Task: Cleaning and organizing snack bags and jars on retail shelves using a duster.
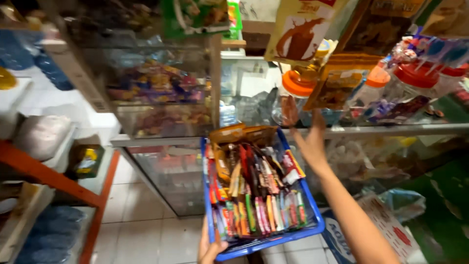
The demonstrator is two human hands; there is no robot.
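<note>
- Blue plastic basket (312,226), rigid, packed with snack sachets (256,188); likely moderately heavy; rests against glass counter (391,131).
- Left hand (210,247) clasps near rim, the best hold.
- Right hand (305,137) open, fingers spread, empty.

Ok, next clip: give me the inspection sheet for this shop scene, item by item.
Surface: glass display counter with a metal edge; white tiled floor below.
Job's things: blue plastic basket packed with upright snack sachets, one end propped on the counter edge.
Clutter: orange-lidded jars on the counter; hanging packets overhead.
Grippers: left hand grips the basket's near rim; right hand is raised, fingers spread towards the jars, holding nothing.
Cables: nothing seen.
Surroundings: orange shelf rack at left, glass cabinet with sweets, water jug on the floor.
</note>
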